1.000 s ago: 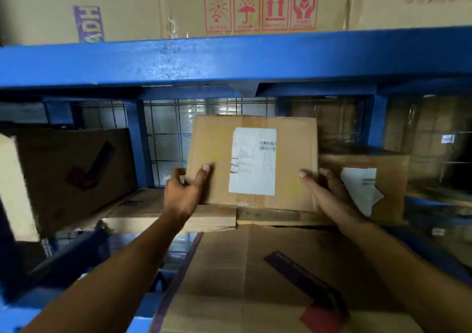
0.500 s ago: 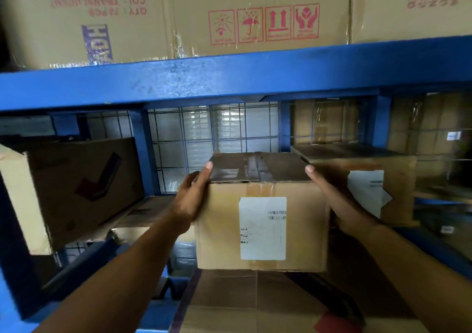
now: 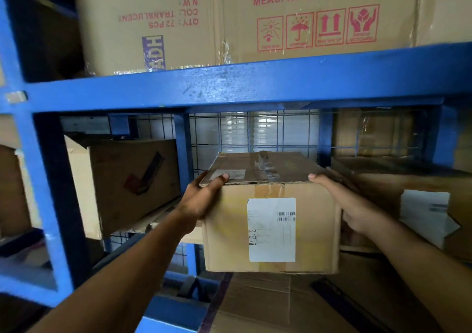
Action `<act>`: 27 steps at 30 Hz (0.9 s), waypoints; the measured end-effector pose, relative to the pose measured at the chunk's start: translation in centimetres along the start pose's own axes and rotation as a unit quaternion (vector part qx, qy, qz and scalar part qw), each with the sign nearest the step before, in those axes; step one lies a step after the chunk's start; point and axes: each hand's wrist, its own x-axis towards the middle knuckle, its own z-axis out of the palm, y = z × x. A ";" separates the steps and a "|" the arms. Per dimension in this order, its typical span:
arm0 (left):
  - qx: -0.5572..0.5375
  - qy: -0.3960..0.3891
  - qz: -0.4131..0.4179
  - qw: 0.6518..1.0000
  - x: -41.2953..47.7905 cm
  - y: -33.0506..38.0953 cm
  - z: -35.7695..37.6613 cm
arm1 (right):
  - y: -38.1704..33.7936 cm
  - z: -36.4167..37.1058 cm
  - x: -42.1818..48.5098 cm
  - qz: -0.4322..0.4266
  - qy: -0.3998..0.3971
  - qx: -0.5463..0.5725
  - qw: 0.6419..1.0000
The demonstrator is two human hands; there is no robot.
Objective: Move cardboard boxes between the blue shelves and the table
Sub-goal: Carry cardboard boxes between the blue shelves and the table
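A brown cardboard box (image 3: pixel 224 238), taped on top and with a white barcode label (image 3: pixel 272 229) in front, is held up before the blue shelf (image 3: pixel 229 82). The left hand (image 3: pixel 201 200) and right hand (image 3: pixel 357 210) grip its sides, thumbs on its top edge.

Brown cardboard box (image 3: pixel 224 243), taped top, white-labelled front, upright, held at blue shelves (image 3: pixel 229 85), middle bay

Both bare forearms stretched forward, left hand (image 3: pixel 201 200) and right hand (image 3: pixel 357 205) gripping opposite sides of the cardboard box (image 3: pixel 224 243), each thumb laid over its top edge
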 end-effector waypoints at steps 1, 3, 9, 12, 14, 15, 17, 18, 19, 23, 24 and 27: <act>0.009 0.017 0.004 1.000 -1.1 0.3 -1.0 | -0.2 0.7 0.1 -0.008 -0.021 0.006 1.000; 0.008 0.058 0.020 0.998 -3.7 1.1 -2.8 | -0.6 2.3 -0.2 -0.037 -0.067 0.009 0.997; 0.044 0.174 0.024 0.983 -14.6 3.0 -6.4 | -1.0 6.1 -4.2 -0.093 -0.185 0.063 0.976; 0.053 0.242 0.014 0.969 -21.0 3.4 -6.6 | -1.1 6.9 -7.3 -0.100 -0.260 0.060 0.959; 0.047 0.286 0.014 0.957 -25.3 3.8 -6.8 | -1.2 7.6 -9.7 -0.098 -0.297 0.069 0.947; 0.051 0.302 0.011 0.952 -27.6 4.1 -7.0 | -1.2 8.1 -11.1 -0.095 -0.315 0.073 0.942; 0.063 0.341 0.002 0.938 -32.2 5.1 -7.9 | -1.4 9.8 -14.0 -0.092 -0.357 0.080 0.926; 0.070 0.368 -0.001 0.927 -34.7 5.7 -8.6 | -1.6 11.0 -15.7 -0.100 -0.382 0.085 0.915; 0.080 0.397 -0.006 0.914 -37.3 6.3 -9.4 | -1.9 12.3 -17.5 -0.108 -0.406 0.089 0.903; 0.129 0.492 -0.049 0.859 -48.8 8.5 -12.9 | -3.1 19.0 -26.2 -0.108 -0.501 0.130 0.849; 0.135 0.522 -0.058 0.840 -52.0 8.8 -13.8 | -3.4 20.9 -28.9 -0.101 -0.533 0.136 0.829; 0.145 0.612 -0.079 0.773 -62.4 9.8 -15.8 | -4.3 26.9 -38.3 -0.089 -0.614 0.145 0.770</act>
